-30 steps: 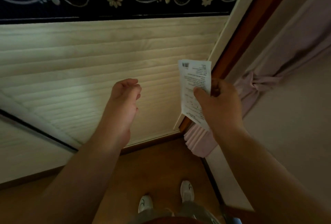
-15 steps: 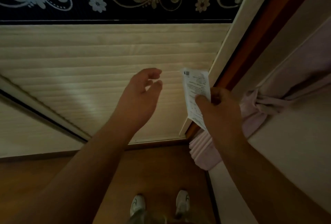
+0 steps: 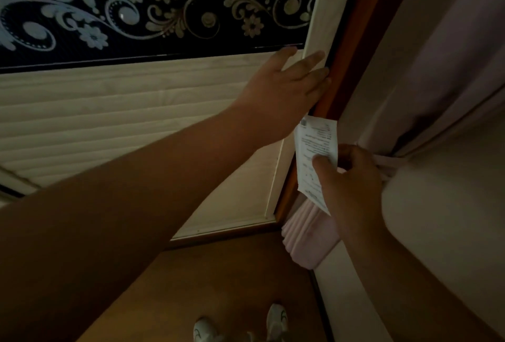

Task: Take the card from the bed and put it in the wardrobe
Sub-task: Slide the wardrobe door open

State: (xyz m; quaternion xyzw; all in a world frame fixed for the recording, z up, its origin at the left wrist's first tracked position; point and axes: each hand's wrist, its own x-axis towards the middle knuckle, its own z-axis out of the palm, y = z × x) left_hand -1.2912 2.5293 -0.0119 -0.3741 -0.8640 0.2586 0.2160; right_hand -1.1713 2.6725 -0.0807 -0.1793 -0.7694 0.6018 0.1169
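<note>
Your right hand (image 3: 352, 185) pinches the white printed paper card (image 3: 314, 150) right of centre, freeing your left hand (image 3: 284, 92), fingers (image 3: 314, 60) flat and released, to slide the pale wardrobe door's (image 3: 136, 122) edge

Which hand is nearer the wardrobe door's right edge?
Left. The left hand lies flat on the wardrobe door, fingertips at its right edge. The right hand is lower, off the door, holding the card.
</note>
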